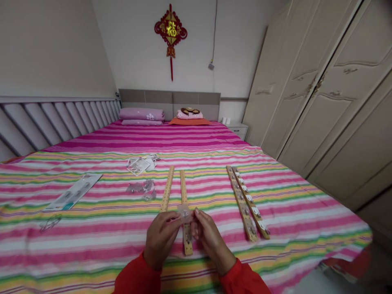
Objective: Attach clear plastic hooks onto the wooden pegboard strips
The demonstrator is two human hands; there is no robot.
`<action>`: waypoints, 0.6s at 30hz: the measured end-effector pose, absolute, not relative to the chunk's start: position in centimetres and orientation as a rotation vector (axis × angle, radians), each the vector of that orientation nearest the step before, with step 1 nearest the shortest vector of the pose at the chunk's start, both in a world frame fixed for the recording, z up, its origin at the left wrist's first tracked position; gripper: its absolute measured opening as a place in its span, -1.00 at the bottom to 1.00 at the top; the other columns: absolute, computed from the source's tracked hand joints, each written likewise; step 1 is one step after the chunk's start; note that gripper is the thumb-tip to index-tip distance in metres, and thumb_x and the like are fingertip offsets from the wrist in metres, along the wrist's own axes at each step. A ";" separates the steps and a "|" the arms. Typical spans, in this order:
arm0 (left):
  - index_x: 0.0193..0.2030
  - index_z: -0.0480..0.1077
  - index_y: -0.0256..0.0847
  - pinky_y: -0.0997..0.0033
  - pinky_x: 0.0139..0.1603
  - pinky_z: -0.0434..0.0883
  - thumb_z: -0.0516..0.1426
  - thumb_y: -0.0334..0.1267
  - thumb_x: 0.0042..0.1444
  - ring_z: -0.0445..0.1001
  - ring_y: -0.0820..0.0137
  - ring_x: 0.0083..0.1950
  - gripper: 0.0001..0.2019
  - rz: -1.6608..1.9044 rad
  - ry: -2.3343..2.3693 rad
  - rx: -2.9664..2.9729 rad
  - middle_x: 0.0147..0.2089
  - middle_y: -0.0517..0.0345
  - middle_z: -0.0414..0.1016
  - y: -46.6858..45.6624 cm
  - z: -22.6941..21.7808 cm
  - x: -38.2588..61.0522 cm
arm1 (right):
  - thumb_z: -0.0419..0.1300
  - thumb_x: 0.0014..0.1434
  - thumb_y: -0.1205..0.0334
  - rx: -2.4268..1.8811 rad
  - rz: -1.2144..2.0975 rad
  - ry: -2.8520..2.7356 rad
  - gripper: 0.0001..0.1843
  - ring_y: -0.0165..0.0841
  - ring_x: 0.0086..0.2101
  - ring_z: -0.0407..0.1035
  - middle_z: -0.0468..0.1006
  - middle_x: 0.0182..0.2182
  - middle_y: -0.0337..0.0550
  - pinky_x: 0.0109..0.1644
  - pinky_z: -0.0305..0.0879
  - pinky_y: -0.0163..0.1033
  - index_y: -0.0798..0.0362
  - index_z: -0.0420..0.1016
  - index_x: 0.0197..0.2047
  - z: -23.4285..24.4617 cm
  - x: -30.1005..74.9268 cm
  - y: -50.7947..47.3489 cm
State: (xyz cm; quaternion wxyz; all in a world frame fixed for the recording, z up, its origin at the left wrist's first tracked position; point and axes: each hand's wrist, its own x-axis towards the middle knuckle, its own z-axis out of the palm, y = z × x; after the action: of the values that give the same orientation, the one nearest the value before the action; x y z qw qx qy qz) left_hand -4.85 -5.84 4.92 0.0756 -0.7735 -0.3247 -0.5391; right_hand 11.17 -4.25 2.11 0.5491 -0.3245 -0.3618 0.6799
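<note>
Small clear packet (184,212) pinched between left hand (161,239) and right hand (208,237) over wooden strip (185,220); bed edge (346,212) well right.

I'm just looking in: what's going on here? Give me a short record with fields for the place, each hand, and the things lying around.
Place: striped bed cover, in a bedroom with a wardrobe
Left hand: pinching a small clear plastic piece
Right hand: pinching the same piece from the other side
Under the hands: two bare wooden strips with holes, side by side
To the right: two wooden strips with fittings along them
To the left: clear bags, a flat package
At the headboard: pillows
</note>
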 end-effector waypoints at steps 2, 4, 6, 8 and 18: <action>-0.13 0.51 -0.01 0.49 -0.19 0.45 0.15 -0.51 0.06 0.47 0.43 -0.17 -0.68 -1.635 -0.978 -2.319 -0.22 0.11 0.49 -6.3 4.5 -4.6 | 0.22 0.05 -0.15 -0.753 1.636 -0.877 -0.55 -0.52 -0.76 0.11 0.38 -0.77 -0.29 -0.69 -0.06 -0.42 0.13 0.46 -0.35 2.3 11.2 -4.6; -0.17 0.51 -0.04 0.49 -0.18 0.46 0.15 -0.51 0.05 0.47 0.44 -0.16 -0.71 -1.709 -1.034 -2.315 -0.22 0.11 0.47 -6.6 4.1 -4.4 | 0.26 0.02 -0.10 -0.747 1.657 -0.882 -0.57 -0.50 -0.74 0.17 0.41 -0.74 -0.27 -0.68 -0.02 -0.42 0.15 0.48 -0.28 2.3 11.2 -4.8; -0.20 0.52 -0.05 0.49 -0.17 0.46 0.15 -0.50 0.06 0.48 0.44 -0.16 -0.74 -1.824 -1.123 -2.310 -0.22 0.12 0.46 -6.8 3.6 -4.1 | 0.33 -0.04 -0.02 -0.752 1.656 -0.871 -0.53 -0.49 -0.72 0.22 0.43 -0.71 -0.29 -0.67 0.02 -0.42 0.15 0.49 -0.16 2.3 11.2 -5.0; -0.24 0.52 -0.06 0.48 -0.16 0.46 0.16 -0.47 0.06 0.49 0.44 -0.16 -0.78 -1.963 -1.204 -2.314 -0.22 0.12 0.46 -6.8 3.4 -3.9 | 0.37 -0.09 0.03 -0.763 1.626 -0.871 -0.45 -0.50 -0.70 0.24 0.47 -0.65 -0.30 -0.65 0.07 -0.42 0.12 0.47 -0.05 2.3 11.3 -5.0; -0.36 0.50 -0.22 0.35 -0.19 0.48 0.33 -0.06 -0.22 0.53 0.29 -0.25 -0.68 -2.738 -2.257 -1.990 -0.34 0.06 0.58 -6.6 4.5 -2.8 | 0.37 -0.10 -0.06 -0.859 1.440 -1.020 -0.62 -0.55 -0.74 0.15 0.36 -0.74 -0.38 -0.68 0.04 -0.42 0.09 0.48 -0.39 2.3 11.9 -5.1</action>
State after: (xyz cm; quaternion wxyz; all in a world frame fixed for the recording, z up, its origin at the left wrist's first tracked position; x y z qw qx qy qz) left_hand -2.76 -6.63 4.49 -0.4469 -0.4376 -0.4963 -0.6020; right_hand 11.88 -5.11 2.34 0.5559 -0.3639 -0.4319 0.6100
